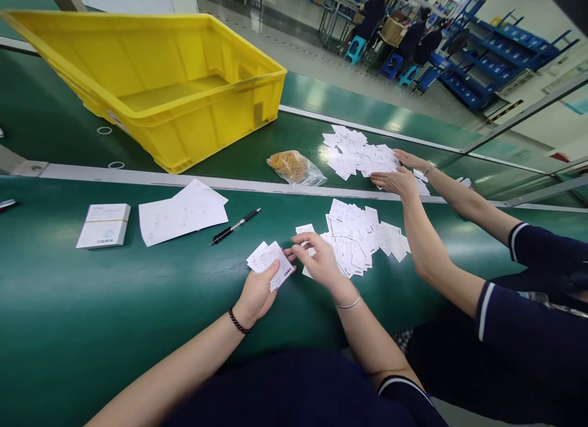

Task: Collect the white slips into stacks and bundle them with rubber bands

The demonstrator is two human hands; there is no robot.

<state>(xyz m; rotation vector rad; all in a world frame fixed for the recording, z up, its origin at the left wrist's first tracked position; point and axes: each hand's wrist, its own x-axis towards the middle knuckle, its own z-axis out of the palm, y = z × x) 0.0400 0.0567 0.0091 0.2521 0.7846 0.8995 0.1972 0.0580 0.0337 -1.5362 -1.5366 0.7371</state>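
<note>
My left hand (260,292), with a dark bead bracelet at its wrist, grips a few small white printed cards (271,263), fanned slightly, the thumb on top. Close to their right edge is my right hand (321,261); its fingers are parted and somewhat curled, and I see nothing held in them. Just beyond it, a loose pile of similar cards (351,234) spreads over the green table (151,304). To the left lie a black pen (235,226), white paper sheets (184,212) and a stack of cards (103,225) bound with a rubber band.
A large yellow bin (206,114) stands behind a metal rail (220,183). Near it lies a clear bag of rubber bands (295,168). At right, a co-worker's hands (399,176) rest at another card pile (356,151). People sit in the background.
</note>
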